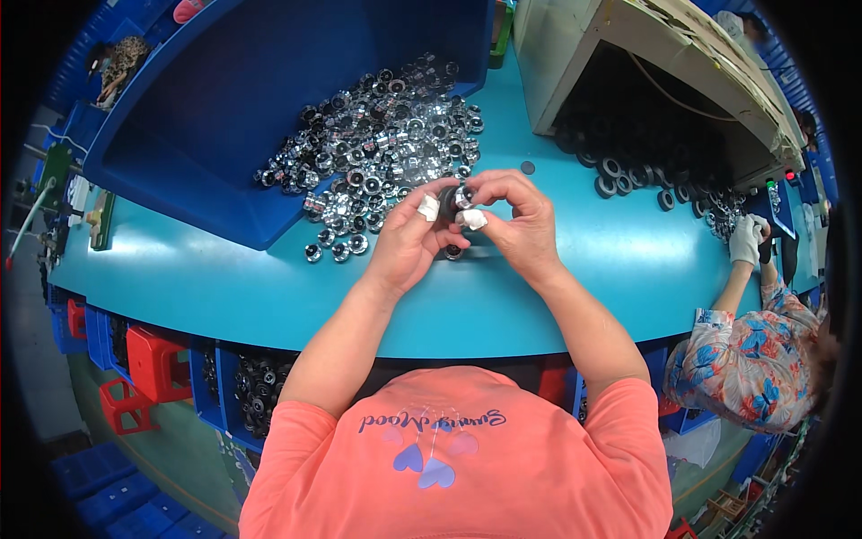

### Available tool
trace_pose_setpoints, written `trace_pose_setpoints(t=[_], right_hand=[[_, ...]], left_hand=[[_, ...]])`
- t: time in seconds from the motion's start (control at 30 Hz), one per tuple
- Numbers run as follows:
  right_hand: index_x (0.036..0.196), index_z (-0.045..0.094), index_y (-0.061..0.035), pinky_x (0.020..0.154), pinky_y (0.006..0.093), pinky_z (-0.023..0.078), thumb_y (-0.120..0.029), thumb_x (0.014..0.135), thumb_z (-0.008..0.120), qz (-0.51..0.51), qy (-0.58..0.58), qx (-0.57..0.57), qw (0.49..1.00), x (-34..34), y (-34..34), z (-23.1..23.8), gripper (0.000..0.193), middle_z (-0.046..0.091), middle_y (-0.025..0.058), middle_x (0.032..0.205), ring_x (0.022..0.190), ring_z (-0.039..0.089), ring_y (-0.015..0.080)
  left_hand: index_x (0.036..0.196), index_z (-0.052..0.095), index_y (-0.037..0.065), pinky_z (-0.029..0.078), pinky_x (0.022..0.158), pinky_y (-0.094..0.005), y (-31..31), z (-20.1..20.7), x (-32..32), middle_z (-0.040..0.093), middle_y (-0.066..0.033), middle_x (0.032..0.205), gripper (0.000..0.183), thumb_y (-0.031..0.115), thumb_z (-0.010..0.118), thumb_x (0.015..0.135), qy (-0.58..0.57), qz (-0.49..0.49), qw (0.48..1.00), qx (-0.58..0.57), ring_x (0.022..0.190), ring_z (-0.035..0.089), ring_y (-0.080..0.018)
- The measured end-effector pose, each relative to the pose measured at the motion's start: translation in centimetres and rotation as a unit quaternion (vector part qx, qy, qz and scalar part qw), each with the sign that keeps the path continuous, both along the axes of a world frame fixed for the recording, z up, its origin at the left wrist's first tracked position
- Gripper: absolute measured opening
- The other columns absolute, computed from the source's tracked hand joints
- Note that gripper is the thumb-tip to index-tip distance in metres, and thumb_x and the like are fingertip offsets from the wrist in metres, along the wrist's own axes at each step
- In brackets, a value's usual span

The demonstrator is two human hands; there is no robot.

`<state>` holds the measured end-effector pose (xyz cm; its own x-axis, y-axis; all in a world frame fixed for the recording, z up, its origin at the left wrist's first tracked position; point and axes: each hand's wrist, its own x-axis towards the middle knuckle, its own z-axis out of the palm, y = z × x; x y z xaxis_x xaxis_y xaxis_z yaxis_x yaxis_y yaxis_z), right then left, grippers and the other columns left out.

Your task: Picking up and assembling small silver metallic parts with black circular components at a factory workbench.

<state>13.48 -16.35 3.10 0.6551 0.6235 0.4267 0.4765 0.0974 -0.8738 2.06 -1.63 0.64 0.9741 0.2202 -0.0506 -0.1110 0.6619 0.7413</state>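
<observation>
Both hands meet over the table, level with the near end of a pile of small chrome wheel hubs point(386, 148) with black centres. My left hand point(406, 241) is closed on a black ring-shaped tyre point(447, 203), seen edge-on. Pinched between thumb and finger of my right hand point(528, 223) is a chrome hub point(463, 198), set against the tyre's right side. Whether it sits inside the tyre I cannot tell. White wrapping covers a fingertip on the left hand and the right thumb. Another small hub point(453, 252) lies on the table just below my hands.
The pile spills from a tipped blue bin point(206, 117) onto the turquoise table point(620, 260). At the back right, black tyres point(620, 175) lie before a pale box point(561, 67) on its side. A co-worker's gloved hands point(747, 238) work at the right. A black disc point(528, 167) lies beyond my right hand.
</observation>
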Motion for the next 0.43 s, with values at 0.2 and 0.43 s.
trace_pose_setpoints(t=[0.2, 0.43], right_hand=[[0.094, 0.071, -0.0081, 0.079, 0.0332, 0.055, -0.006, 0.071, 0.080, -0.023, -0.085, -0.041, 0.995, -0.5, 0.3, 0.7, 0.025, 0.073, 0.0045, 0.100, 0.094, 0.068, 0.0217], [0.093, 0.071, -0.0089, 0.079, 0.0367, 0.055, 0.000, 0.069, 0.073, -0.029, -0.245, -0.057, 0.967, -0.2, 0.0, 0.8, 0.026, 0.072, 0.0052, 0.102, 0.093, 0.067, 0.0262]], left_hand=[[0.139, 0.049, 0.000, 0.061, 0.078, -0.0354, 0.3, -0.3, -0.1, 0.062, -0.0089, 0.113, 0.044, 0.030, 0.050, 0.106, -0.008, 0.007, 1.000, 0.005, 0.092, 0.064, -0.0162], [0.141, 0.047, 0.002, 0.061, 0.079, -0.0345, -0.3, 0.1, 0.1, 0.062, -0.0087, 0.113, 0.044, 0.027, 0.055, 0.105, 0.022, 0.026, 0.994, 0.100, 0.098, 0.065, -0.0173]])
